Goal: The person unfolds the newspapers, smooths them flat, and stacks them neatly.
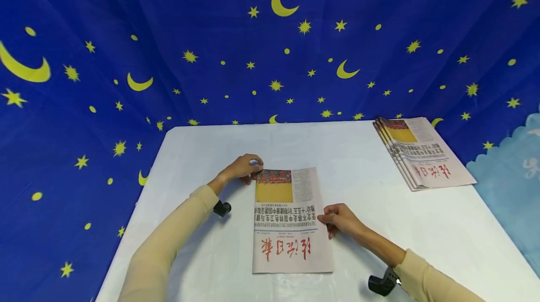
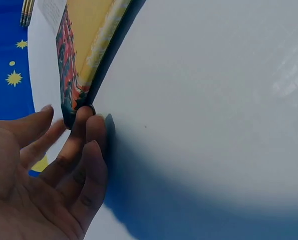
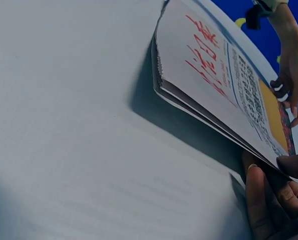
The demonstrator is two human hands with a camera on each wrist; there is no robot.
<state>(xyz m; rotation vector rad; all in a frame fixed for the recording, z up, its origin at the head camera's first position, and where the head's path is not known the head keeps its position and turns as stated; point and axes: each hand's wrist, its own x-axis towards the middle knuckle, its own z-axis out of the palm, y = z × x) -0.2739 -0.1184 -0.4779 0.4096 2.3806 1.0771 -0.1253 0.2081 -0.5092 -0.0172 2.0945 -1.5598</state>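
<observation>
A folded newspaper (image 1: 291, 250) with red headline characters and a yellow picture lies in front of me, its masthead toward me. At its far left corner is my left hand (image 1: 242, 167); in the left wrist view, bent fingers (image 2: 82, 117) hold that corner while the thumb stays apart from the paper. My right hand (image 1: 342, 221) pinches the right edge, thumb on top and fingers below. In the right wrist view the folded layers of this edge stand above the table, with a shadow underneath.
Several matching newspapers (image 1: 434, 152) lie in a slightly fanned stack at the white table's (image 1: 202, 147) far right corner. A blue curtain (image 1: 236, 25) with yellow moons and stars hangs behind and beside the table. Black devices (image 1: 381, 284) are worn on both wrists.
</observation>
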